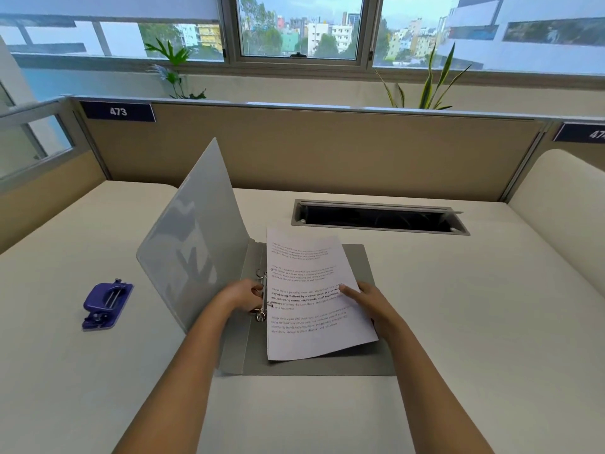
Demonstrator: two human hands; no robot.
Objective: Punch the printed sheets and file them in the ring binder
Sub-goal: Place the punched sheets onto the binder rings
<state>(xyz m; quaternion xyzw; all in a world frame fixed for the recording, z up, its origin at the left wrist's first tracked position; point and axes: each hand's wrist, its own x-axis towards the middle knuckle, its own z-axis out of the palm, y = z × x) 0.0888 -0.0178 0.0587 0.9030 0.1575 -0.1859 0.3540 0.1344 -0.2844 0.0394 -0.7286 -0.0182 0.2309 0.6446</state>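
Grey binder (314, 367) lies open mid-desk (458, 306), its translucent cover (196, 244) standing tilted on the left. Left hand (244, 298) curls its fingers round the metal rings (262, 290). Right hand (370, 301) pinches the right edge of the sheets (311, 299), thumb on top. They lie skewed on the binder, left edge at the rings. Blue punch (106, 304) sits well left. Farther back are a cable slot (379, 217) and partition (311, 149).

Cream worktop (458, 306). Directly on it: open grey ring binder (314, 367) at centre, purple hole punch (106, 304) well to its left.
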